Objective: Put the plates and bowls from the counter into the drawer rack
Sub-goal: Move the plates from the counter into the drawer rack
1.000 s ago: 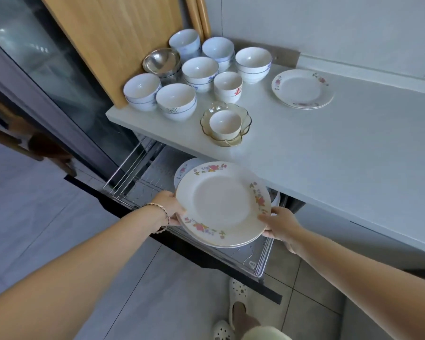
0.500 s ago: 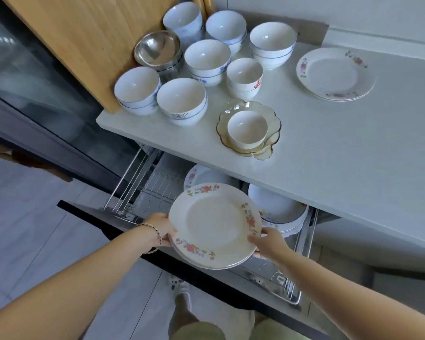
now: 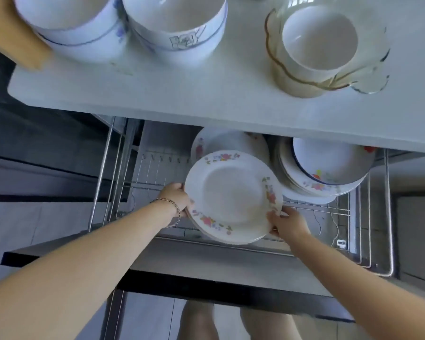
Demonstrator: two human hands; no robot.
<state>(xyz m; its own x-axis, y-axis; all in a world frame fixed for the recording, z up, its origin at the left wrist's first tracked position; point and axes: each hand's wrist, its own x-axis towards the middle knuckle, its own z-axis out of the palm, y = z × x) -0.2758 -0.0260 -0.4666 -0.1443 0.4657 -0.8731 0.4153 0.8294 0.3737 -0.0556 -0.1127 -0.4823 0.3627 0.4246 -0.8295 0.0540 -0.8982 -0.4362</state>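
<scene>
A small stack of white plates with flower rims is held tilted over the wire drawer rack. My left hand grips its left edge and my right hand grips its lower right edge. Behind it another flowered plate leans in the rack, and a pile of plates with a blue-rimmed dish lies at the right. On the counter above stand two white bowls and a white cup inside a glass bowl.
The counter edge overhangs the back of the open drawer. The rack's left part shows bare wire prongs. The dark drawer front runs across below my arms. My legs stand on the tiled floor.
My head has dropped and moved closer, so the counter fills the top. Both hands have carried the plate stack lower and further into the drawer rack.
</scene>
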